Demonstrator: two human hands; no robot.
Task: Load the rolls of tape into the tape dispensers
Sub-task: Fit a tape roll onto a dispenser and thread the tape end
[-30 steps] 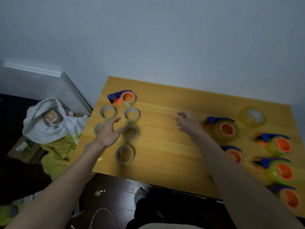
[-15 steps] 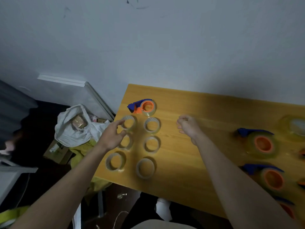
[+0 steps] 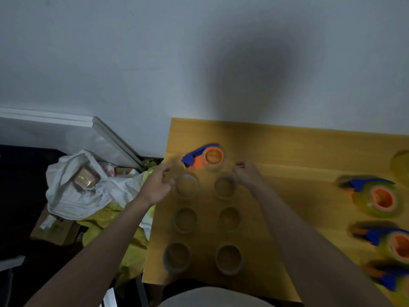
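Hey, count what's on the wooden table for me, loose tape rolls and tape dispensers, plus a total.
Loose clear tape rolls: 6, in two columns of three
Blue and orange tape dispensers: 4 (one at the far left, three at the right edge, the nearest blurred and cut off)
Yellowish roll-like thing at the right edge: 1, too cut off to name
Total: 11

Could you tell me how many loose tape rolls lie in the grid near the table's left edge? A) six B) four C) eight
A: the rolls lie in three rows of two below the dispenser.
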